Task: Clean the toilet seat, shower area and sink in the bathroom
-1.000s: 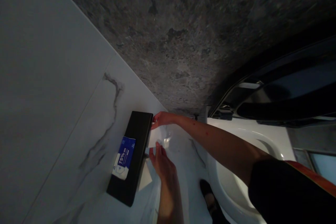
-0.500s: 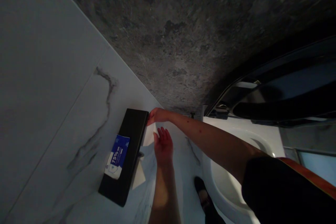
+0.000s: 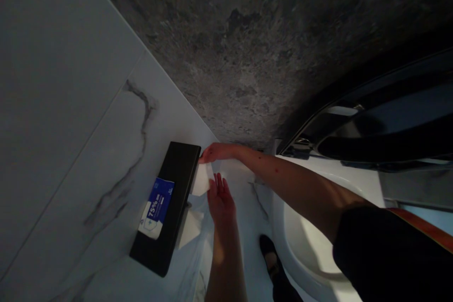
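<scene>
A dark box-like holder [image 3: 182, 165] is fixed to the pale marbled wall, with a white paper sheet [image 3: 201, 180] hanging from its underside. Coming in from the right, my right hand [image 3: 214, 152] is closed at the paper's upper edge, close against the holder; its fingertips are partly hidden. My left hand [image 3: 221, 200], palm towards me, has its thumb at the paper's free side edge and its fingers curled loosely behind. A second piece of white paper [image 3: 191, 229] hangs lower along the holder, with a slanted end. A blue and white wipes packet [image 3: 156, 207] lies on the holder.
A white toilet bowl [image 3: 311, 245] stands at the right, its dark raised lid [image 3: 385, 127] above it. Mottled grey floor or wall [image 3: 240, 56] fills the top. A dark shoe [image 3: 269, 247] shows near the bowl.
My right hand has shifted slightly upward along the paper's top edge. The sheet lies flatter and more of it shows between my hands. My left hand has barely moved.
</scene>
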`<state>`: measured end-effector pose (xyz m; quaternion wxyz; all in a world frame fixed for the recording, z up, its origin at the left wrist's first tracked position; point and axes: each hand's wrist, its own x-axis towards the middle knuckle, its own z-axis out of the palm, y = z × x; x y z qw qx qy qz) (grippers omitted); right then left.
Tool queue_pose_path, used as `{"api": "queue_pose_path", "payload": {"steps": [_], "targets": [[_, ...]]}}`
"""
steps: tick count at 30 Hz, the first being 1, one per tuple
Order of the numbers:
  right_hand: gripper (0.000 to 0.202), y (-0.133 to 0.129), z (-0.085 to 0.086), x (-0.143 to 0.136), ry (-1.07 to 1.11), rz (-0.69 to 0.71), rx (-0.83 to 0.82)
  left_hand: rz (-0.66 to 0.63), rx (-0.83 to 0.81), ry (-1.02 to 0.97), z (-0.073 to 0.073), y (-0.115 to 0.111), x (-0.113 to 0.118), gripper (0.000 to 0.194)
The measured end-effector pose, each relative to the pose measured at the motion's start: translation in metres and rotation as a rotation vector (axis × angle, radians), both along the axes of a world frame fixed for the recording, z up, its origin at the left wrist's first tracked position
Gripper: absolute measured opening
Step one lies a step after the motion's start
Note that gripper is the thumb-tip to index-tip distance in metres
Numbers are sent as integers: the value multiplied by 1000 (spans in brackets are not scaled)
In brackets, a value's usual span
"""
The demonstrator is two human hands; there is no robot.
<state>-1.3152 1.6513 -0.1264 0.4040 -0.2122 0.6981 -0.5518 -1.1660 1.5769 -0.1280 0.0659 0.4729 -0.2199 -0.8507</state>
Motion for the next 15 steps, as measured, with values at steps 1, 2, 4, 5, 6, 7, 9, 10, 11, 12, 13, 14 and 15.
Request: {"api": "queue_pose_path", "payload": {"steps": [1,2,4,5,6,7,9,10,11,12,13,14,15], "targets": [[50,1,-3,0,18,22,-13,-4,-3,2,-3,-1,-1,23],[49,1,-5,1,42,21,-23,-7,-9,7,-5,-3,-1,23],[48,0,-11,2,70,-31,-30,-15,-24,19,-9,-6,-3,22],[48,-2,-14,2,66,-67,-30,-18,-34,24,-11,-7,-5,22],[47,-4,-16,3,52,-94,-31,-22,-43,27,-13,-8,-7,23],[48,-6,-18,3,36,-116,-27,-24,-50,28,-15,-10,-9,23],[49,-11,-22,2,3,-143,-12,-30,-54,23,-19,-11,-12,23],[49,-14,-23,2,-12,-154,-2,-38,-51,14,-21,-10,-11,22],[48,-17,-23,1,-26,-169,14,-47,-45,-2,-23,-9,-8,20],[47,-19,-22,2,-42,-191,31,-62,-36,-23,-24,-7,-2,19],[44,-22,-20,3,-65,-217,49,-78,-26,-49,-25,-5,9,18],[41,-24,-17,4,-90,-247,72,-98,-12,-76,-26,-3,26,18],[39,-27,-14,8,-115,-278,98,-127,1,-109,-28,-1,48,17]]}}
